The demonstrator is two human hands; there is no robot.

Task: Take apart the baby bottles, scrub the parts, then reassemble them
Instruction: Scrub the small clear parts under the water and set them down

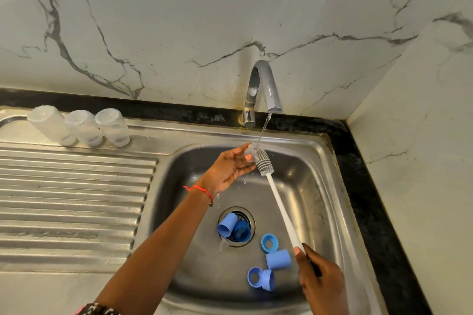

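Under the running tap, the left hand pinches a clear teat at its fingertips, against the grey brush head whose white handle the right hand grips.

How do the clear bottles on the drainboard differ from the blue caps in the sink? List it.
The clear bottles stand in a row on the ridged drainboard; the blue caps lie scattered in the sink basin. The bottles are translucent and colourless, the caps opaque blue. The bottles are taller, standing mouth down; the caps lie tipped. Neither is in a hand.
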